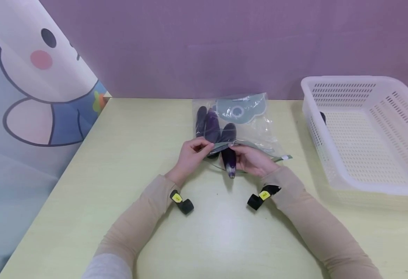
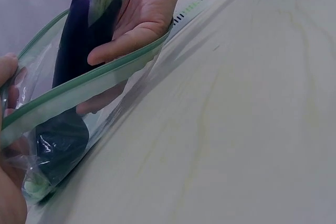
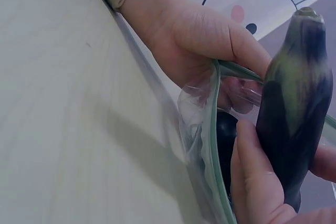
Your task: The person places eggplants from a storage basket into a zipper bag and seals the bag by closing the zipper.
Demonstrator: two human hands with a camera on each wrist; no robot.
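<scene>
A clear zip bag point(image 1: 253, 135) with a green rim lies on the table, its mouth toward me. Two dark purple eggplants point(image 1: 212, 126) are inside it on the left. My left hand point(image 1: 191, 153) pinches the bag's rim at the left of the mouth. At the right of the mouth, my right hand point(image 1: 254, 159) holds a third eggplant point(image 1: 229, 161), its far end inside the bag and its pale stem end sticking out. The right wrist view shows fingers point(image 3: 257, 177) and thumb on either side of this eggplant point(image 3: 296, 93). In the left wrist view the green rim point(image 2: 89, 80) crosses over it.
A white perforated basket point(image 1: 333, 162) stands on the right of the table, with a small dark thing point(image 1: 323, 117) at its left wall. Behind the table is a purple wall point(image 1: 225, 46). A cartoon-print curtain point(image 1: 36, 116) hangs at the left.
</scene>
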